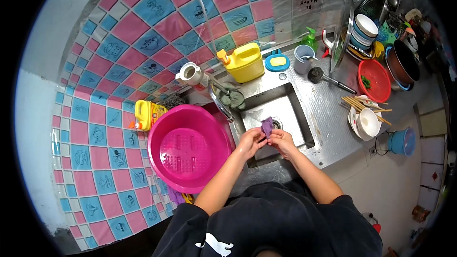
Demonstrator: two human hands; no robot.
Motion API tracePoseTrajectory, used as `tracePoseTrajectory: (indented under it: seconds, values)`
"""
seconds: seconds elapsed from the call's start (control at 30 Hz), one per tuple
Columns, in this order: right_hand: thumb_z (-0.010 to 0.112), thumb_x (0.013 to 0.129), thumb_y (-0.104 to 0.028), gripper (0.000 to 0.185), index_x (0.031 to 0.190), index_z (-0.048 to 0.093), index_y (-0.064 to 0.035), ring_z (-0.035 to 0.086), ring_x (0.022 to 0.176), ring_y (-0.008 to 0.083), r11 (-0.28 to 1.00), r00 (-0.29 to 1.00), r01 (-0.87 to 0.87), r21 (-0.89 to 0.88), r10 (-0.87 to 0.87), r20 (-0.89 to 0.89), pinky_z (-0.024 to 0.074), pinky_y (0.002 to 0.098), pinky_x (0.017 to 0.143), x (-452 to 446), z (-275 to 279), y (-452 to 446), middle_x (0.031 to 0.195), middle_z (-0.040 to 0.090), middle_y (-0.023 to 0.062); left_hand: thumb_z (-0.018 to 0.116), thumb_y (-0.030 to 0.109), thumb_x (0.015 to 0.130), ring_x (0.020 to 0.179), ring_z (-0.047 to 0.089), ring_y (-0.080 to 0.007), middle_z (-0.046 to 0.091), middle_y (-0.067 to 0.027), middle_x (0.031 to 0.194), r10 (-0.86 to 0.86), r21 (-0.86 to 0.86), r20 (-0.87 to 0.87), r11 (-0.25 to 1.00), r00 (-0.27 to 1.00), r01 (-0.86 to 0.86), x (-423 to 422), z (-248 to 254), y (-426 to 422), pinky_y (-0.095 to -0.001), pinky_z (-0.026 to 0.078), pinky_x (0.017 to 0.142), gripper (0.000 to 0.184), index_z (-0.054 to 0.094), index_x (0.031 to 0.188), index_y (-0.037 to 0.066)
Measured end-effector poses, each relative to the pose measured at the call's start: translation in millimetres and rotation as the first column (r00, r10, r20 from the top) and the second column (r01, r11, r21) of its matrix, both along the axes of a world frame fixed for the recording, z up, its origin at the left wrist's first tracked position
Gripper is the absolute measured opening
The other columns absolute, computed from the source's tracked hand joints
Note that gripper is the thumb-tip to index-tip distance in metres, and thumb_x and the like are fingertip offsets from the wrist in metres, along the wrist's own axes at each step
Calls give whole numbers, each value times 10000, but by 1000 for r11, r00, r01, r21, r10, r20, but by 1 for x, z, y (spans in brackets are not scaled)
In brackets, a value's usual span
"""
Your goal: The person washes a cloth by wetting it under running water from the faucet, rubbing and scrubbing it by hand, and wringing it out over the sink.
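Observation:
Over the front part of a steel sink (302, 114), a small bunched purple cloth (267, 126) is held up between both hands. My left hand (253, 141) pinches it from the left side, near its lower end. My right hand (282, 143) has its fingertips closed on the same cloth from the right. The round drain (277, 123) shows partly behind the cloth. A curved metal faucet (221, 100) stands at the sink's left edge, with a grey-green rag (232, 99) beside it.
Left of the sink stands a large pink basin (190, 145). Behind are a yellow jug (245, 63), a soap dish (277, 62) and a grey cup (303, 59). To the right lie a ladle (333, 81), a red colander (373, 81), white bowls (368, 123) and chopsticks (354, 103).

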State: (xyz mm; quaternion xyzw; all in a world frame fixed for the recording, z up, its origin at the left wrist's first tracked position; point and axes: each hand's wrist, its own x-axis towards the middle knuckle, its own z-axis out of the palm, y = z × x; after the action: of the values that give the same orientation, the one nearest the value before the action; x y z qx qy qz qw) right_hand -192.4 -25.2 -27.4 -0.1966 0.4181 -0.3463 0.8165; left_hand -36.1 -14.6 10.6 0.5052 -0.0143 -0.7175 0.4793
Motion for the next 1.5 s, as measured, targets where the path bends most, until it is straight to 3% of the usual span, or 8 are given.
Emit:
tracePoseTrajectory:
  seconds: [0.4,0.53,0.63,0.8,1.0,1.13,1.2,1.5]
  values:
    - [546,762,-35,171,910,612,20,570,609,105,889,906,-259,-377,88,-414,465,218,576,-17,13,-13,749,624,59,477,159,885,889,548,-158,581,-38,953,-61,-134,298,986,953,104,4,10,5,-307,426,786,179,511,1037,71]
    - [661,726,-128,337,1040,580,-36,542,904,145,451,693,-490,-746,-318,-647,443,272,772,-20,26,-26,1041,566,99,441,162,903,964,544,-197,555,-74,1032,-17,-241,110,969,994,43,7,36,-2,-339,430,847,220,460,1086,41]
    - [653,752,-157,257,959,586,-19,554,889,161,427,834,-503,-751,14,-551,439,275,793,-16,29,-37,1020,581,103,414,137,909,1003,530,-226,537,-106,1069,18,-389,-1,921,1000,-17,9,48,-9,-362,415,899,249,430,1125,14]
    - [595,813,-188,167,875,563,-36,542,846,115,968,991,-133,-211,137,4,433,253,749,-23,32,-53,948,603,73,414,132,905,1036,521,-234,523,-124,1124,-1,-376,-132,925,991,-49,17,70,-15,-367,402,921,309,400,1189,11]
    - [623,796,-116,205,954,536,-19,515,721,79,826,935,-351,-442,288,-205,429,223,660,-17,44,-52,797,565,6,465,147,884,1035,521,-222,518,-118,1133,-95,-347,-226,938,969,11,5,73,-16,-361,420,900,347,395,1196,12]
    - [624,781,-66,110,839,546,-15,530,659,82,889,977,-105,-446,7,-215,436,214,584,-9,48,-63,764,577,18,655,167,772,885,560,-179,567,-85,1002,-376,-90,628,835,681,543,1,63,-21,-292,448,810,460,459,1142,-22]
    - [640,763,-75,127,843,563,-13,544,691,87,724,929,-235,-649,-29,-368,449,229,620,-3,52,-73,768,589,25,611,136,797,828,567,-155,588,-68,941,-522,90,466,831,715,548,0,66,-29,-269,450,772,343,510,1083,-24]
    - [572,777,-187,188,901,602,-50,530,907,305,103,732,-554,-826,-412,-542,400,382,810,55,150,-194,914,588,119,431,223,902,965,549,-223,528,-126,1086,634,-386,-108,683,766,-620,-14,65,-121,-348,455,838,301,451,1114,11]
